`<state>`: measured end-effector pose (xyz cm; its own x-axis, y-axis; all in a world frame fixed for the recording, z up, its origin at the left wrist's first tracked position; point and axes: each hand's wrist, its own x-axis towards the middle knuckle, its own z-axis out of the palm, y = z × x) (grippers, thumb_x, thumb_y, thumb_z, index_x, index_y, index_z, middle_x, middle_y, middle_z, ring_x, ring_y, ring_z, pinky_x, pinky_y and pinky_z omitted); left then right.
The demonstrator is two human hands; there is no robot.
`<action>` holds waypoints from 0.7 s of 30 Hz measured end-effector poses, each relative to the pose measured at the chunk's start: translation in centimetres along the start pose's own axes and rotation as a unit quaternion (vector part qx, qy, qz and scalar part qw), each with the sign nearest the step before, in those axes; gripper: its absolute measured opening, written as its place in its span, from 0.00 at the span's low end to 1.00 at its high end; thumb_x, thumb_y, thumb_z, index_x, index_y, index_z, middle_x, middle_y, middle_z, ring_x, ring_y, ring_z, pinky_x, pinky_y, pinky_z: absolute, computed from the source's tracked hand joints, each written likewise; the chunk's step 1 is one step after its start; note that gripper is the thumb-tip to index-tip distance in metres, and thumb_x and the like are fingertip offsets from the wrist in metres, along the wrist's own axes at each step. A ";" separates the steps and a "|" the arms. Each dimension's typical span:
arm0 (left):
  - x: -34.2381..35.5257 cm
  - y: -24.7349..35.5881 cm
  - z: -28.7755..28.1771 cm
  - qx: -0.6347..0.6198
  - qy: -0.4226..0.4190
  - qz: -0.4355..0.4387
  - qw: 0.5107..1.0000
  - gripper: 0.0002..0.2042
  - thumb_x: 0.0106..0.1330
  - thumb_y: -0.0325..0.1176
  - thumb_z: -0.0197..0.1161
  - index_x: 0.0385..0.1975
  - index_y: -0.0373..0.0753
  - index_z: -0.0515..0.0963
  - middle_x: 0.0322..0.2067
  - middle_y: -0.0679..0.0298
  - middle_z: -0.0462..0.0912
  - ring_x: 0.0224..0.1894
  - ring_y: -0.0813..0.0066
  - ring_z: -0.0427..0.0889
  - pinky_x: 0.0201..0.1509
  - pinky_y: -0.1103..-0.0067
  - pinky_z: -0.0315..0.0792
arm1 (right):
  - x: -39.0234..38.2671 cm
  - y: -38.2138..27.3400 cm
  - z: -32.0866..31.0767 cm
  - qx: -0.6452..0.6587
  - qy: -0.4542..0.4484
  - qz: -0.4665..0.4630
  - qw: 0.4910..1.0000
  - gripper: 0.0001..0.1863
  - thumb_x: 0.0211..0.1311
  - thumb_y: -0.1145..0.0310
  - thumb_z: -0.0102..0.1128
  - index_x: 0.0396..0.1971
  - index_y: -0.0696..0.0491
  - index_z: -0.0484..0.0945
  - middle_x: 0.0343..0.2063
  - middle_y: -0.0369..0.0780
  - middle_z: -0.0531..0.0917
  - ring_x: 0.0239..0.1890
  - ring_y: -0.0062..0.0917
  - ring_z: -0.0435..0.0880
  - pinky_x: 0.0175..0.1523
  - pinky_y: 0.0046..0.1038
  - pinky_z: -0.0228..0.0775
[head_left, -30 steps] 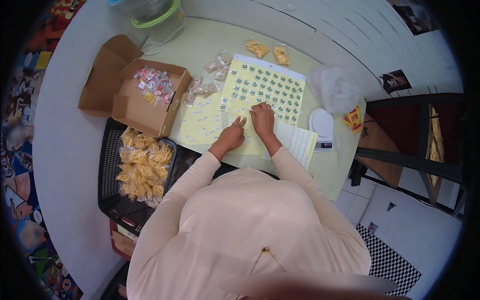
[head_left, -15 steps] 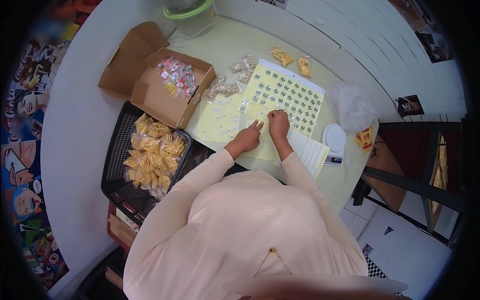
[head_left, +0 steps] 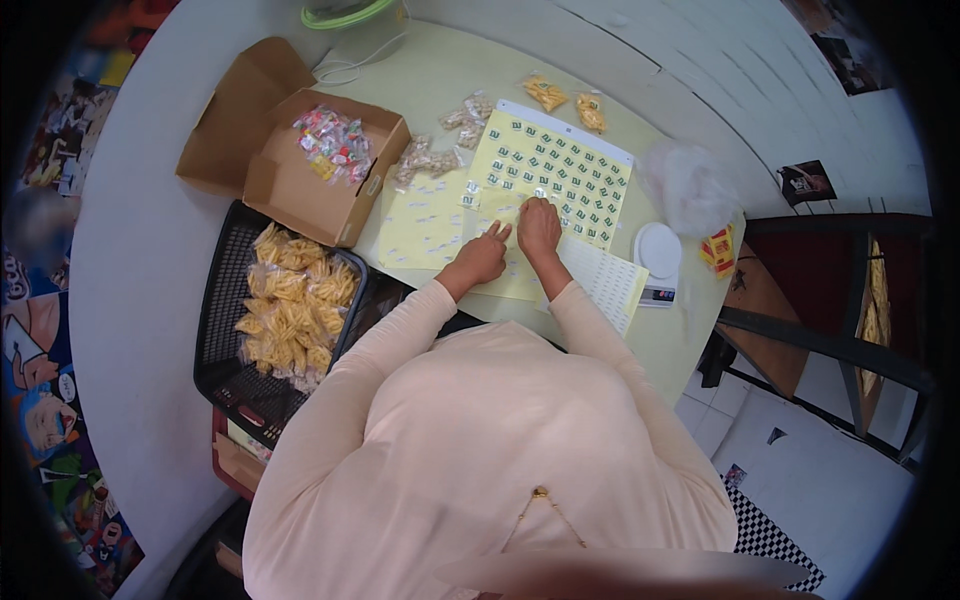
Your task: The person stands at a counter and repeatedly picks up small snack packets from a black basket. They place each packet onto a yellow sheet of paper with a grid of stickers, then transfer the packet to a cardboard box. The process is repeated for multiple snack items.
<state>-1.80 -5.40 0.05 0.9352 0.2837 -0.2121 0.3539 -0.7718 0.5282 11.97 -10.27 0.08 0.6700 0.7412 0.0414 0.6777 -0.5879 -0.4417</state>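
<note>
i see both hands mid-frame on the pale yellow sticker sheet with green labels [head_left: 548, 180]: left hand [head_left: 483, 257] fingers spread flat, right hand [head_left: 538, 225] curled, grip unclear. thin, floppy paper i'd judge; peel at a label corner.

sticker sheet [head_left: 555, 172]: smooth yellow paper, slight sheen | cardboard box [head_left: 322, 172]: matt brown card | snack packets [head_left: 290, 310]: glossy clear plastic | basket [head_left: 222, 300]: black plastic mesh | tabletop [head_left: 440, 75]: matt pale yellow-green | scale [head_left: 658, 255]: smooth white plastic | sleeves [head_left: 400, 335]: soft matt cloth
</note>
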 end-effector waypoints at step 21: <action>-0.8 -0.2 -3.7 -0.547 0.078 -0.174 0.815 0.13 0.67 0.35 0.52 0.40 0.31 0.77 0.41 0.63 0.81 0.41 0.79 0.78 0.45 0.81 0.71 | -1.8 3.3 -2.9 0.358 -0.093 0.103 0.924 0.10 0.60 0.67 0.56 0.35 0.58 0.75 0.36 0.44 0.79 0.38 0.30 0.79 0.46 0.28 0.69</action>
<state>-2.54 -3.37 3.13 0.7362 0.5111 -0.4437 0.3188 0.3164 0.8935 13.94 -14.49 1.17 0.6532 0.7200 -0.2344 0.1242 -0.4072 -0.9048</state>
